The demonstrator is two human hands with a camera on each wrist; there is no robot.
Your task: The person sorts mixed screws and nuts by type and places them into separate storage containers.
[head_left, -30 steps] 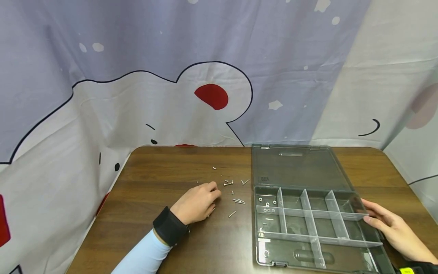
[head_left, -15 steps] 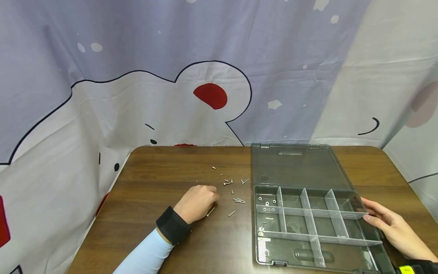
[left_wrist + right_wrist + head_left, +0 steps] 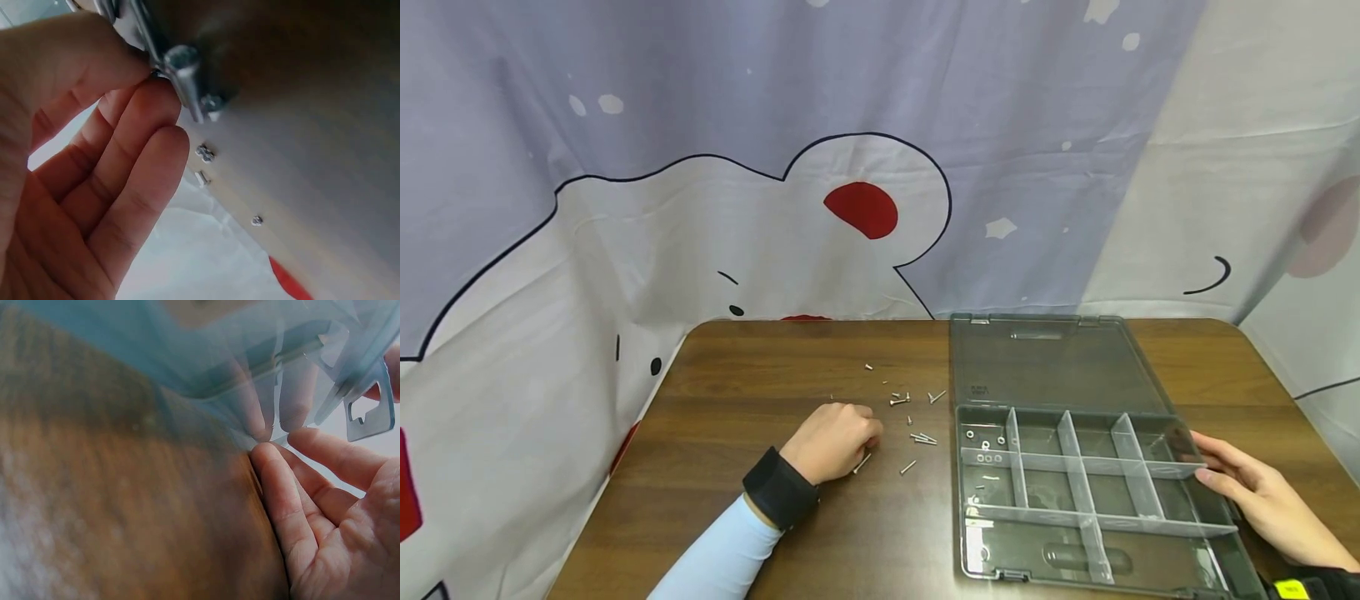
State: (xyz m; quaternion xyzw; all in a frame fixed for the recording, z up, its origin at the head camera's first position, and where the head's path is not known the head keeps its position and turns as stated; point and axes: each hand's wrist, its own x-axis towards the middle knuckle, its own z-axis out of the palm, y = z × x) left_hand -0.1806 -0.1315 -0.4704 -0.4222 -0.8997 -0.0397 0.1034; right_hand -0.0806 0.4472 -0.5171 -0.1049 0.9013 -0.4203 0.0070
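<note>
My left hand (image 3: pixel 832 442) is low over the middle of the table, fingers curled. In the left wrist view its thumb and fingertips meet at a small metal piece, apparently a screw, mostly hidden. A long screw (image 3: pixel 862 464) shows just below the hand; whether it is gripped is unclear. Several loose screws (image 3: pixel 923 439) lie to the right of and beyond this hand. My right hand (image 3: pixel 1270 504) rests against the right side of the grey clear compartment box (image 3: pixel 1052 518), its fairly straight fingers (image 3: pixel 278 481) touching the wall.
The box's lid (image 3: pixel 1045 367) lies open toward the back. Small nuts (image 3: pixel 988 458) sit in its left compartments, with a few little screws (image 3: pixel 991 477). A patterned curtain (image 3: pixel 700 242) hangs behind the wooden table (image 3: pixel 760 367).
My left hand has curled its fingers more and shifted slightly right. The long screw below it, hidden one second ago, now shows. My right hand and the box stay put.
</note>
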